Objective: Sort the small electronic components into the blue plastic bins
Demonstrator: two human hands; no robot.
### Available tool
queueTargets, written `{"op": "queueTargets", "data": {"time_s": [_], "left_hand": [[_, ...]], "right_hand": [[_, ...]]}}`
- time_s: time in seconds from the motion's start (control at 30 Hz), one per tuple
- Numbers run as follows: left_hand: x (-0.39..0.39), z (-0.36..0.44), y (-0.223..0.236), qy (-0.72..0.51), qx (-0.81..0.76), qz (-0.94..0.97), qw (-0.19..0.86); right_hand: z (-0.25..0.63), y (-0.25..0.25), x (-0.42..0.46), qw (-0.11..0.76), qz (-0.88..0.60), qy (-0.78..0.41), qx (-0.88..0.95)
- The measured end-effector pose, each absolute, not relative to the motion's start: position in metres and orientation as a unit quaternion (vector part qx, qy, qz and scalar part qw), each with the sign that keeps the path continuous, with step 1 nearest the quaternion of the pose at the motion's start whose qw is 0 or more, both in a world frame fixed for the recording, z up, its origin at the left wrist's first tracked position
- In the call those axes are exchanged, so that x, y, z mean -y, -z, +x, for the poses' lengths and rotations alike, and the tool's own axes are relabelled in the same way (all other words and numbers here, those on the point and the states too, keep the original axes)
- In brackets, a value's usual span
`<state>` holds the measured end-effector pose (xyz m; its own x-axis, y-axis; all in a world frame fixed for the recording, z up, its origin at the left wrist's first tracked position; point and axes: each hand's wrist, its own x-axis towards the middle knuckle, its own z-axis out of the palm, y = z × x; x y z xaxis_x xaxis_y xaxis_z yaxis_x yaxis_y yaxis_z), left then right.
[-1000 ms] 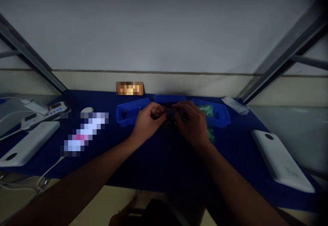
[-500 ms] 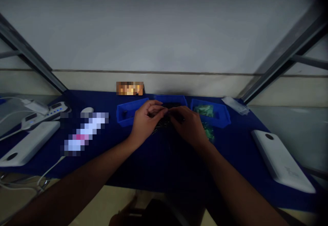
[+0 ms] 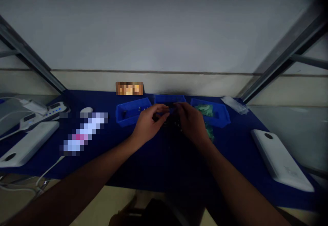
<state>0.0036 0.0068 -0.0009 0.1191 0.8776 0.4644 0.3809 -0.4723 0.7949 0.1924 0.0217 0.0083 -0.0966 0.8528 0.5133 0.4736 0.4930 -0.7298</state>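
My left hand (image 3: 149,122) is in front of the left blue bin (image 3: 128,108), its thumb and fingers brought together in a pinch. Facing it, my right hand (image 3: 192,122) has its fingers curled closed near the right blue bin (image 3: 222,114). Whatever sits between the fingertips is too dark and small to name. Beneath the hands lie small dark pieces with shiny glints, partly hidden. A middle blue bin (image 3: 170,98) stands just behind the fingers. Green packets (image 3: 205,109) fill part of the right bin, and a few small shiny pieces lie in the left one.
On the blue-covered table, a phone with a blurred screen (image 3: 85,132), a white power bank (image 3: 30,144), a power strip (image 3: 46,115) and a white mouse-like object (image 3: 86,111) are at left. Another white power bank (image 3: 282,161) and clear plastic bags (image 3: 235,105) are at right.
My hands have moved slightly apart at the fingertips, the right one shifting a little to the right. More of the left bin's small shiny pieces shows.
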Motion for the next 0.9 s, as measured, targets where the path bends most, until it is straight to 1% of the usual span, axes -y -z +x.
{"op": "queueTargets", "data": {"time_s": [0.13, 0.27, 0.37, 0.47, 0.67, 0.9], "left_hand": [[-0.004, 0.004, 0.001, -0.401, -0.434, 0.781, 0.202], [-0.004, 0.005, 0.002, -0.355, -0.385, 0.836, 0.165], [-0.004, 0.005, 0.004, -0.333, -0.362, 0.858, 0.149], [-0.005, 0.003, 0.007, -0.308, -0.355, 0.871, 0.143], [-0.008, -0.001, 0.011, -0.268, -0.361, 0.885, 0.123], [-0.012, -0.003, 0.011, -0.26, -0.358, 0.887, 0.131]], "right_hand": [[0.194, -0.015, -0.019, 0.522, -0.477, -0.226, 0.67], [0.193, -0.019, -0.017, 0.548, -0.459, -0.237, 0.658], [0.192, -0.02, -0.015, 0.55, -0.45, -0.237, 0.662], [0.192, -0.018, -0.017, 0.537, -0.464, -0.226, 0.668], [0.197, -0.013, -0.022, 0.459, -0.567, -0.196, 0.656], [0.193, -0.016, -0.016, 0.446, -0.531, -0.175, 0.7]]}}
